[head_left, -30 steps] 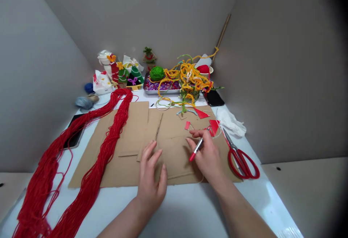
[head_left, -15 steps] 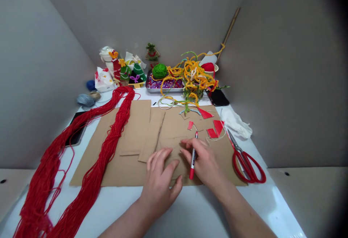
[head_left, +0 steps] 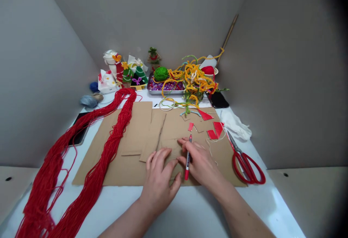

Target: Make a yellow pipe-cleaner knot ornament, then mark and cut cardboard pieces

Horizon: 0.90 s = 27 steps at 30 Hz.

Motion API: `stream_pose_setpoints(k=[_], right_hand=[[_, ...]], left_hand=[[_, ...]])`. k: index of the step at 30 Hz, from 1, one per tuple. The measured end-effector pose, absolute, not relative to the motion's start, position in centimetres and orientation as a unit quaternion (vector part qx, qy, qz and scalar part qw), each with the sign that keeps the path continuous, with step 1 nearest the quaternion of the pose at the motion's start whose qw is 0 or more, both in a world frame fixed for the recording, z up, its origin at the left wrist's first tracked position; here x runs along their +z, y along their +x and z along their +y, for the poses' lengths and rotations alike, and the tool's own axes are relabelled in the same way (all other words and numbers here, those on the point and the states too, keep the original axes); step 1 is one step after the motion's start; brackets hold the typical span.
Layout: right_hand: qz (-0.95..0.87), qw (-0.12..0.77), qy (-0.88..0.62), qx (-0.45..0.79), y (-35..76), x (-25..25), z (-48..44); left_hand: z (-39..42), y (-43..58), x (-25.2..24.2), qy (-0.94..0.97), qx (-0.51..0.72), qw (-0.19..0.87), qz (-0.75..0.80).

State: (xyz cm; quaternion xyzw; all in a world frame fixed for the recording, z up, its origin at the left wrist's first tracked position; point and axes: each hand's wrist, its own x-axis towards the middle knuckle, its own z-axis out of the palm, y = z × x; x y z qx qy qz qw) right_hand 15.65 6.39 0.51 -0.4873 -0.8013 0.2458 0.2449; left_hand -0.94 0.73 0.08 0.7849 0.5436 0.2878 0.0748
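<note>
My left hand (head_left: 161, 180) lies on the large brown cardboard (head_left: 122, 174), its fingers spread and bent, pressing near a small piece with faint pencil lines. My right hand (head_left: 199, 158) carries a red and white marker (head_left: 188, 160) between its fingers, the narrow end pointing away from me and the red end toward me. The fingertips of that hand touch the cardboard just right of my left hand. Two flat cardboard strips (head_left: 138, 129) lie left of the hands, one with a dark torn edge.
Red yarn (head_left: 92, 169) runs down the left side. Red-handled scissors (head_left: 246, 165) rest at the right, near a white cloth (head_left: 236, 125) and red scraps (head_left: 217, 129). Behind are a bead tray (head_left: 165, 92), orange yarn (head_left: 198, 76) and small felt trees (head_left: 140, 74).
My right hand has slid slightly left with the marker, closer to my left hand. The camera view has shifted a little; my left hand stays in place.
</note>
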Motion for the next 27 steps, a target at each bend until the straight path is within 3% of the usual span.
stream_pose_setpoints(k=[10,20,27], right_hand=[[-0.806,0.244,-0.488,0.232,15.4,0.4,6.4],[-0.804,0.237,-0.492,0.235,15.4,0.5,6.4],[-0.802,0.238,-0.492,0.24,15.5,0.5,6.4]], left_hand=[[2.9,-4.4,0.8,0.666,0.256,-0.023,0.7],[3.3,-4.4,0.2,0.641,0.176,-0.009,0.747],[3.4,-4.9,-0.4,0.645,0.207,-0.009,0.736]])
